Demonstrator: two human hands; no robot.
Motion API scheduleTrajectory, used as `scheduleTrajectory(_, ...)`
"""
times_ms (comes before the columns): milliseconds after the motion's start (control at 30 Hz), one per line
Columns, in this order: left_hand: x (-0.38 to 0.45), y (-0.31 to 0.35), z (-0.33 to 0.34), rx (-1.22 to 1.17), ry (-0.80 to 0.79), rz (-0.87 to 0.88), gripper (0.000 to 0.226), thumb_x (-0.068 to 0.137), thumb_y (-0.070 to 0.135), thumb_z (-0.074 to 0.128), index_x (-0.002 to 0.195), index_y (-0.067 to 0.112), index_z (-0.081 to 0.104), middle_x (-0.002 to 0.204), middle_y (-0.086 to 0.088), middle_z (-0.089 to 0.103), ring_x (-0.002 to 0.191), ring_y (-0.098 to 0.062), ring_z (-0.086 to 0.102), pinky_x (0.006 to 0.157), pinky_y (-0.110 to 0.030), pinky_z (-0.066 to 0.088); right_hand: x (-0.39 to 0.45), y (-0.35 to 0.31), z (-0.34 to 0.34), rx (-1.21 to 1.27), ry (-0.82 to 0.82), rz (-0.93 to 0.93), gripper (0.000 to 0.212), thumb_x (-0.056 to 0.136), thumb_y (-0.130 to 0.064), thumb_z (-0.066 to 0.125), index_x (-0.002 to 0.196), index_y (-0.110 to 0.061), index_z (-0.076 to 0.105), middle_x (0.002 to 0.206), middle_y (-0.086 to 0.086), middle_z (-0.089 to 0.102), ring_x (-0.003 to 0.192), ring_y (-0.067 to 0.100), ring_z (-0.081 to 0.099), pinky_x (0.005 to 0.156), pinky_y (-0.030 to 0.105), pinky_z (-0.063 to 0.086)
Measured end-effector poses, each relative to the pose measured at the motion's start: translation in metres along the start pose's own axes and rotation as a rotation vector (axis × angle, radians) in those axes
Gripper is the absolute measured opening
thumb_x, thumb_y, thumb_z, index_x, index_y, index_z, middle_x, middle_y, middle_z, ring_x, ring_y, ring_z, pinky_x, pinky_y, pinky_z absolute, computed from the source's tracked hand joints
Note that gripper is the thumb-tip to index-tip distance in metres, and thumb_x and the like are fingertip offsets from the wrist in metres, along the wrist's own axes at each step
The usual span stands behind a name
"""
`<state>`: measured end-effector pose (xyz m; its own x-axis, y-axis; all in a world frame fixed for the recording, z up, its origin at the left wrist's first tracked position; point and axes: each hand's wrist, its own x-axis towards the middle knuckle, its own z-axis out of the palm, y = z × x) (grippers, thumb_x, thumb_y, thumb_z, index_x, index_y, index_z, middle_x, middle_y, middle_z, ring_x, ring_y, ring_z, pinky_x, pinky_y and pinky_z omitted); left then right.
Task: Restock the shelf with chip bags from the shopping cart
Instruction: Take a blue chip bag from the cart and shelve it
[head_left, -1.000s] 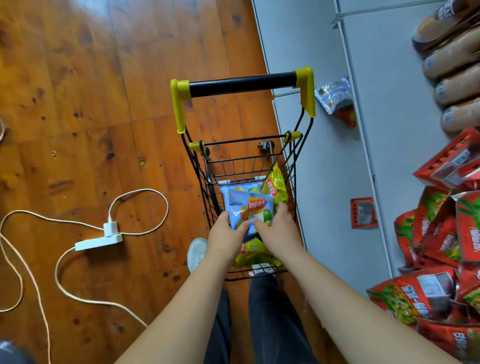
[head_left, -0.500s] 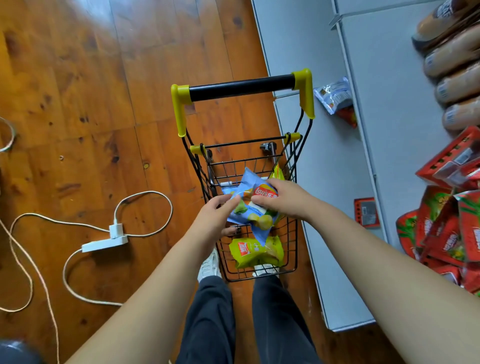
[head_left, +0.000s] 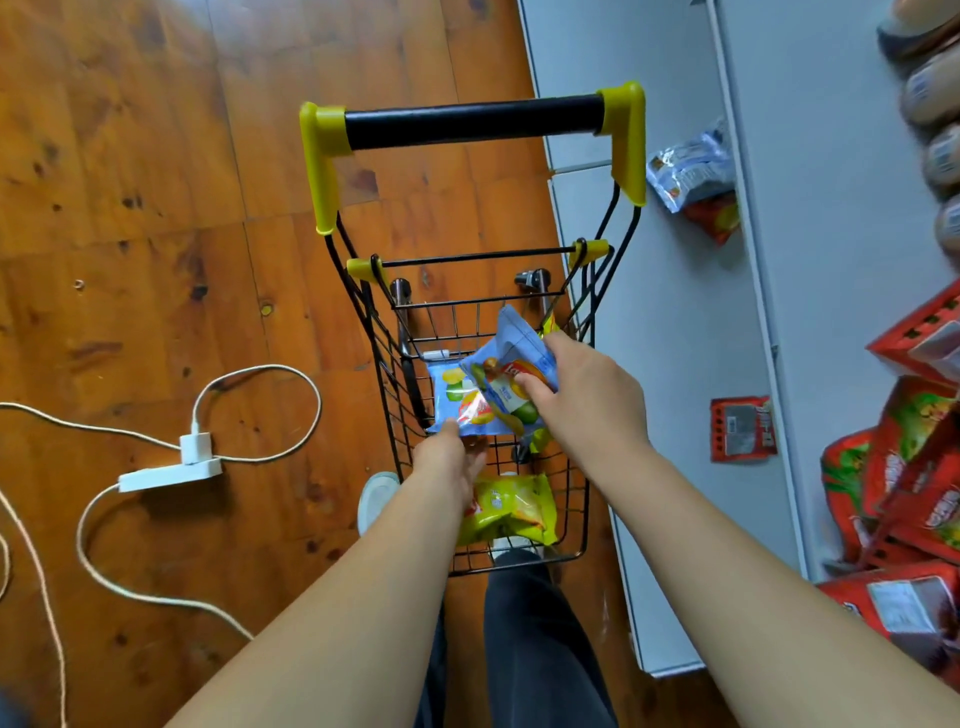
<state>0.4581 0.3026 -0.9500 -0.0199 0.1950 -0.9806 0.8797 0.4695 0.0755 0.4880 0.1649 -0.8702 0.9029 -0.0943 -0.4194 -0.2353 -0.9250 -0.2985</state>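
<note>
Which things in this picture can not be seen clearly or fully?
Head view:
- Left hand: its fingertips are hidden under the blue chip bag.
- Second blue bag: mostly covered by the first.
- Yellow chip bag: partly behind the left forearm.
- Red bags: cut off by the right edge.

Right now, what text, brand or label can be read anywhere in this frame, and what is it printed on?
Blue chip bag, gripped by the right hand: red Lay's-style logo, mostly covered by fingers; letters not readable.
Yellow chip bag in the cart: red logo patch, blurred, unreadable.
Red snack bags on the shelf: large white characters, too blurred to read.
Small red packet: label print too small.
Nothing reads clearly.
</note>
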Motion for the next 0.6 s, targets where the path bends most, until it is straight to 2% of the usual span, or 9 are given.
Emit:
scheduleTrajectory(67, 0.009, -0.002, -0.001, 0.065, 0.047, 0.024, 0.036, 0.101, 0.025, 0.052, 0.132, 0.005, 0.049, 0.121, -0.017, 0.063, 0.101, -0.033, 0.068, 0.077, -0.039, 0.056, -0.002, 0.0, -0.001, 0.016, 0.015, 0.0, 0.026, 0.093, -0.045, 0.057, 0.106, -0.023, 0.053, 0.082, -0.006, 0.053, 0.074, 0.024, 0.052, 0.058, 0.029, 0.035)
scheduleTrajectory(100, 0.01, -0.003, -0.001, 0.14, 0.095, 0.071, 0.035, 0.1, 0.025, 0.052, 0.129, 0.005, 0.05, 0.122, -0.018, 0.063, 0.101, -0.037, 0.067, 0.079, -0.042, 0.058, -0.003, 0.0, -0.002, 0.03, 0.016, 0.006, 0.025, 0.093, -0.044, 0.058, 0.105, -0.023, 0.053, 0.08, -0.006, 0.05, 0.071, 0.023, 0.048, 0.058, 0.029, 0.034)
scheduleTrajectory(167, -0.009, -0.003, -0.004, 0.425, 0.183, 0.265, 0.03, 0.1, 0.025, 0.048, 0.12, 0.003, 0.054, 0.118, -0.018, 0.063, 0.101, -0.039, 0.063, 0.085, -0.043, 0.054, -0.006, 0.0, -0.008, 0.085, 0.0, 0.002, 0.023, 0.093, -0.043, 0.059, 0.103, -0.023, 0.053, 0.079, -0.007, 0.049, 0.071, 0.022, 0.045, 0.058, 0.03, 0.034)
scheduleTrajectory(233, -0.042, 0.001, -0.011, 0.672, 0.229, 0.487, 0.027, 0.102, 0.023, 0.04, 0.113, 0.003, 0.054, 0.106, -0.015, 0.061, 0.095, -0.036, 0.058, 0.077, -0.036, 0.045, -0.009, -0.004, -0.019, 0.148, -0.027, -0.04, 0.019, 0.093, -0.039, 0.06, 0.101, -0.022, 0.053, 0.082, -0.007, 0.051, 0.075, 0.024, 0.052, 0.059, 0.032, 0.04)
scheduleTrajectory(300, -0.078, 0.008, -0.021, 0.747, 0.216, 0.642, 0.023, 0.102, 0.021, 0.036, 0.106, 0.004, 0.051, 0.094, -0.013, 0.058, 0.084, -0.033, 0.053, 0.068, -0.037, 0.037, -0.01, -0.011, -0.036, 0.19, -0.036, -0.082, 0.016, 0.093, -0.034, 0.06, 0.101, -0.022, 0.053, 0.087, -0.004, 0.056, 0.08, 0.024, 0.056, 0.063, 0.034, 0.044)
scheduleTrajectory(367, -0.104, 0.02, -0.032, 0.74, 0.175, 0.744, 0.019, 0.101, 0.02, 0.036, 0.099, 0.006, 0.048, 0.087, -0.013, 0.058, 0.079, -0.034, 0.052, 0.066, -0.041, 0.037, -0.01, -0.017, -0.058, 0.201, -0.049, -0.123, 0.016, 0.093, -0.031, 0.059, 0.106, -0.022, 0.055, 0.092, 0.0, 0.06, 0.084, 0.026, 0.056, 0.067, 0.036, 0.047)
scheduleTrajectory(467, -0.134, 0.049, -0.05, 0.748, 0.098, 0.833, 0.016, 0.099, 0.021, 0.036, 0.097, 0.009, 0.047, 0.083, -0.012, 0.06, 0.076, -0.033, 0.054, 0.064, -0.042, 0.042, -0.01, -0.024, -0.106, 0.242, -0.135, -0.203, 0.014, 0.092, -0.028, 0.061, 0.105, -0.024, 0.057, 0.09, 0.0, 0.06, 0.085, 0.025, 0.057, 0.068, 0.037, 0.046)
scheduleTrajectory(600, -0.193, 0.093, -0.075, 0.889, -0.051, 0.993, 0.005, 0.097, 0.025, 0.043, 0.096, 0.021, 0.045, 0.084, -0.01, 0.066, 0.079, -0.032, 0.064, 0.067, -0.053, 0.053, -0.025, -0.047, -0.187, 0.175, -0.323, -0.328, 0.014, 0.089, -0.023, 0.063, 0.103, -0.025, 0.063, 0.091, -0.004, 0.061, 0.087, 0.021, 0.056, 0.076, 0.04, 0.049)
